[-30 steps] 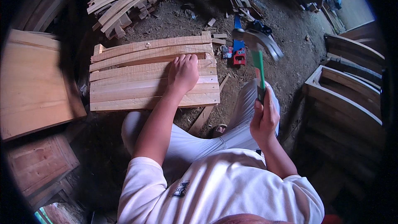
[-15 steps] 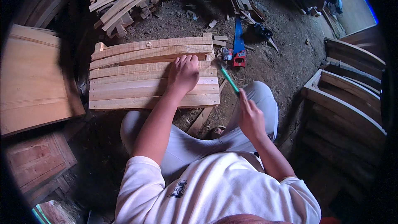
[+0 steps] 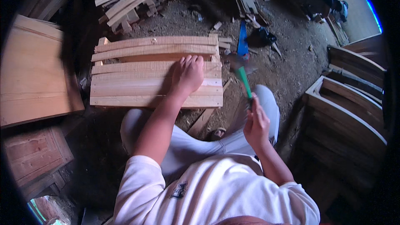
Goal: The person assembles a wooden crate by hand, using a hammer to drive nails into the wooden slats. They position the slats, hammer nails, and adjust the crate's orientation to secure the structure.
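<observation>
A low wooden slatted panel (image 3: 158, 91) lies in front of my knees, pale slats laid across end pieces. My left hand (image 3: 188, 74) rests on it right of the middle, its fingers curled over the far edge of a slat (image 3: 133, 67). Beyond that slat runs a gap, then two slightly bowed slats (image 3: 146, 52) lie at the far side. In my right hand (image 3: 256, 126) is a hammer (image 3: 245, 82) by its green handle, raised just right of the panel. Motion blurs the hammer's head.
A blue-bladed handsaw (image 3: 243, 41) and a black bag-like thing (image 3: 261, 37) lie on the dirt floor beyond. Wood strips (image 3: 133, 0) are piled at the back. A wooden panel (image 3: 37, 75) stands left; wooden frames (image 3: 350, 104) stand right.
The hammer has swung away from the panel's right end, to the right. At the left, the gap beyond the slat under my left hand has widened. My left hand keeps its place on the slat.
</observation>
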Motion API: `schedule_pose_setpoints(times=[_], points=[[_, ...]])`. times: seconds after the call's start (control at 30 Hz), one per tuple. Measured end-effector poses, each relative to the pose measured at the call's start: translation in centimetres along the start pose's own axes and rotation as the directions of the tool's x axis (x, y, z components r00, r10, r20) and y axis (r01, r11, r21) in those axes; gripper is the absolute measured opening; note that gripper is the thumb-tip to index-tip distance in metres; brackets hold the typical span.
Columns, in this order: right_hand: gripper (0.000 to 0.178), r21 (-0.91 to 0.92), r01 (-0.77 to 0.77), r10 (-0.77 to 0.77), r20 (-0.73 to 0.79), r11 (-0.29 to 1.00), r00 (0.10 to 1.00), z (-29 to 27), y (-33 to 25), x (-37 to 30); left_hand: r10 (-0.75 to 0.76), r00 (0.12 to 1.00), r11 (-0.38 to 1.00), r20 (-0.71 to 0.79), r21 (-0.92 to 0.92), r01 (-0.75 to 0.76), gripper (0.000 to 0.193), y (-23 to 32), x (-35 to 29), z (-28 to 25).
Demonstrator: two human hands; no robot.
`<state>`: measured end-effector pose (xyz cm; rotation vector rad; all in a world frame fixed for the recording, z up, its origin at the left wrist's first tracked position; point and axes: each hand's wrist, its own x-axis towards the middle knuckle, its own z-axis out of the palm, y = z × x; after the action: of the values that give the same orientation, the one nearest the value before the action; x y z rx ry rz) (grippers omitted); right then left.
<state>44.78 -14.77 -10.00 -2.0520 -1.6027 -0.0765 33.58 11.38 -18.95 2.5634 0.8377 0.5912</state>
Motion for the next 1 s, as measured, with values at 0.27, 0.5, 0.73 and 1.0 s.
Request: schedule_pose_setpoints(times=[0.27, 0.5, 0.73, 1.0], points=[[0.072, -0.025, -0.151, 0.153, 0.117, 0.988, 0.981, 0.2, 0.7, -1.0, 0.017, 0.999, 1.0, 0.036, 0.001, -0.018, 0.011, -0.2, -0.1, -0.3], [0.068, -0.083, 0.109, -0.121, -0.16, 0.991, 0.98, -1.7, -0.8, 0.6, 0.012, 1.0, 1.0, 0.002, 0.007, -0.012, 0.009, -0.7, -0.3, 0.2], [0.071, -0.032, 0.001, -0.003, -0.049, 1.0, 0.999, -1.1, -0.1, 0.3, 0.023, 0.999, 1.0, -0.036, -0.004, -0.023, 0.007, -0.8, 0.5, 0.5], [0.065, -0.05, -0.051, 0.058, 0.137, 0.997, 0.989, 1.2, 1.6, -1.5, 0.032, 0.999, 0.999, 0.015, -0.013, -0.031, 0.009, -0.5, 0.2, 0.2]])
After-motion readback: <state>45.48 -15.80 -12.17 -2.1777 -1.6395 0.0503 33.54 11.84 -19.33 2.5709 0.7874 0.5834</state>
